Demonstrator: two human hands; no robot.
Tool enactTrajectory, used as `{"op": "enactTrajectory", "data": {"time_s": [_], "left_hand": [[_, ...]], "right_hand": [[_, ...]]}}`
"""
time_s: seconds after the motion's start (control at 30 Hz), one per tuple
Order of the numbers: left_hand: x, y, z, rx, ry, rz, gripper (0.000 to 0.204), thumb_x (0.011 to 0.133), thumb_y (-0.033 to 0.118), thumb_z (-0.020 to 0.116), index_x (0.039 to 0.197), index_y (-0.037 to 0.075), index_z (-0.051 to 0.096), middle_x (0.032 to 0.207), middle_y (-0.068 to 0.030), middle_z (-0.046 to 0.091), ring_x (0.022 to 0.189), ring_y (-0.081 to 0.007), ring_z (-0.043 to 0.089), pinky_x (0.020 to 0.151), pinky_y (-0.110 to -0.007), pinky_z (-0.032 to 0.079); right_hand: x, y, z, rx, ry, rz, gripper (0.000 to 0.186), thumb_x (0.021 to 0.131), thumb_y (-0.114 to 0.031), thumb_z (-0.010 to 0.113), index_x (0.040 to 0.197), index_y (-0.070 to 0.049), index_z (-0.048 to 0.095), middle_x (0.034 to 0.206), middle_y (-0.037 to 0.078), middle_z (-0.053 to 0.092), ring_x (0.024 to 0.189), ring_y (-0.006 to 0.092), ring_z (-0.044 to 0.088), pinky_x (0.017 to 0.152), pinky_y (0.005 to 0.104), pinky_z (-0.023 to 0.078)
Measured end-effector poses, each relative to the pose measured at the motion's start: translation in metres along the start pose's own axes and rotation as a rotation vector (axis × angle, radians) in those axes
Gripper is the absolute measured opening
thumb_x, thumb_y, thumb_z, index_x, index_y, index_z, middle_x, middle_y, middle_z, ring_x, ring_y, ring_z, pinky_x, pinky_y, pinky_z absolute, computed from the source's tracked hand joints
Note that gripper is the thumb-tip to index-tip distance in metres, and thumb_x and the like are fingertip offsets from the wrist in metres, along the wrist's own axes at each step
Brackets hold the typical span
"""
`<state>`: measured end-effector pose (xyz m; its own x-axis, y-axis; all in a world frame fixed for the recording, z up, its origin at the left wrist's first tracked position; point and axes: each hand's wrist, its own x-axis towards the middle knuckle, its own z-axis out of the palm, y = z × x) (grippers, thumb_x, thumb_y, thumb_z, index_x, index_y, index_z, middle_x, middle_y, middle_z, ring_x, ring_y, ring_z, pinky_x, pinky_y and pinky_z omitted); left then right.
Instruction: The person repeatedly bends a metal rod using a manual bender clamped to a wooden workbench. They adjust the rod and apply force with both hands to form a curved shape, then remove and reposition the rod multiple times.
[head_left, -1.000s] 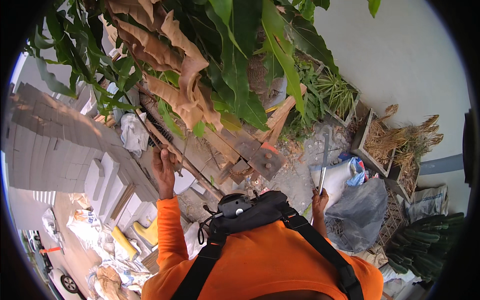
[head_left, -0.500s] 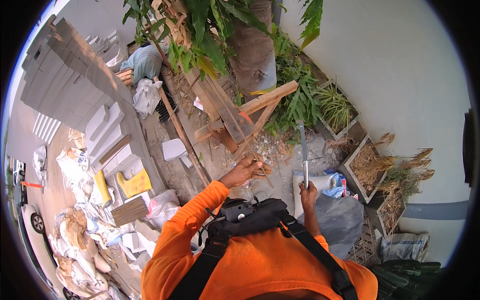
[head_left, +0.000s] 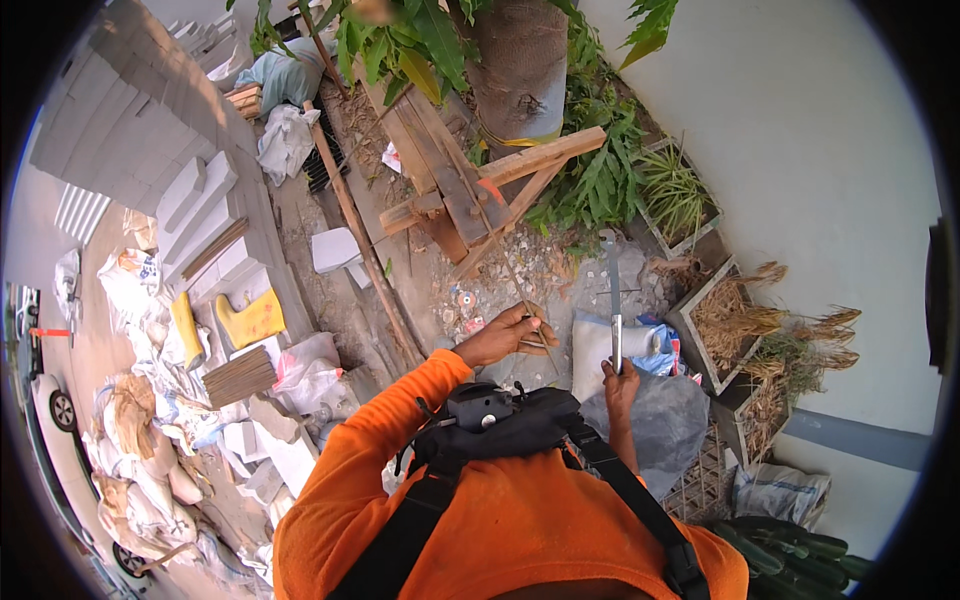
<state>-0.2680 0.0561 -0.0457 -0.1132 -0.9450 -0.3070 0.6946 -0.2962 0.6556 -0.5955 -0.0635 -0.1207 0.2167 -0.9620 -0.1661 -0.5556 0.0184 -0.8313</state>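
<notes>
My left hand (head_left: pixel 510 335) is closed around a thin, dark rod (head_left: pixel 517 281), which slants from the end of a plank bench down past my fingers. Whether the rod is wood or metal is hard to tell. In my right hand (head_left: pixel 620 384) is a long, narrow grey metal tool (head_left: pixel 614 290), gripped at its lower end and pointing away from me. Its far tip flares slightly. Ahead of my left hand, the wooden plank bench (head_left: pixel 445 170) bears an orange mark near its end, with crossed timbers under it.
A tree trunk (head_left: pixel 516 75) rises behind the bench. Concrete planters (head_left: pixel 690 320) line the wall at right. Stacked grey blocks (head_left: pixel 130 120), yellow boots (head_left: pixel 250 318) and white sacks (head_left: pixel 140 430) lie at left. A wooden pole (head_left: pixel 350 235) and rubble cover the ground ahead.
The bench and tree have shifted upward in view, and the bench end is farther from my left hand. Both hands keep their grips.
</notes>
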Motion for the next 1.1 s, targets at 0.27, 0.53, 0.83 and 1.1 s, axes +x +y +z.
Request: {"op": "enactTrajectory", "data": {"time_s": [0.27, 0.53, 0.83, 1.1], "left_hand": [[-0.004, -0.008, 0.009, -0.089, -0.046, 0.005, 0.017, 0.113, 0.022, 0.045, 0.126, 0.013, 0.051, 0.12, -0.0085, 0.065, 0.125, -0.034, 0.066, 0.105, -0.052, 0.055], [-0.014, -0.01, 0.001, -0.186, -0.139, 0.043, 0.017, 0.113, 0.023, 0.045, 0.126, 0.013, 0.051, 0.118, -0.0078, 0.065, 0.126, -0.0346, 0.064, 0.108, -0.056, 0.052], [-0.017, -0.014, -0.005, -0.192, -0.163, 0.061, 0.019, 0.111, 0.026, 0.051, 0.126, 0.014, 0.051, 0.117, -0.0057, 0.064, 0.125, -0.0356, 0.065, 0.106, -0.056, 0.053], [-0.02, -0.018, -0.004, -0.146, -0.094, 0.073, 0.02, 0.111, 0.028, 0.051, 0.126, 0.013, 0.052, 0.118, -0.006, 0.065, 0.122, -0.0329, 0.067, 0.101, -0.052, 0.057]], "right_hand": [[0.017, -0.044, -0.008, -0.008, 0.008, -0.021, 0.024, 0.089, -0.022, 0.081, 0.093, 0.0, 0.07, 0.063, -0.002, 0.055, 0.057, 0.0098, 0.048, 0.053, 0.0303, 0.041], [0.051, -0.131, -0.026, 0.098, -0.149, -0.151, 0.051, 0.1, -0.046, 0.069, 0.075, -0.003, 0.058, 0.062, -0.004, 0.044, 0.06, 0.008, 0.04, 0.053, 0.0306, 0.031], [0.153, -0.203, -0.044, -0.41, -0.341, -0.42, 0.054, 0.09, -0.057, 0.075, 0.093, -0.003, 0.074, 0.067, 0.005, 0.058, 0.064, 0.0173, 0.054, 0.061, 0.0363, 0.043], [0.23, -0.249, -0.031, -0.528, -0.581, -0.545, 0.063, 0.088, -0.062, 0.074, 0.101, 0.0, 0.077, 0.078, 0.011, 0.068, 0.073, 0.0218, 0.062, 0.069, 0.0389, 0.049]]}}
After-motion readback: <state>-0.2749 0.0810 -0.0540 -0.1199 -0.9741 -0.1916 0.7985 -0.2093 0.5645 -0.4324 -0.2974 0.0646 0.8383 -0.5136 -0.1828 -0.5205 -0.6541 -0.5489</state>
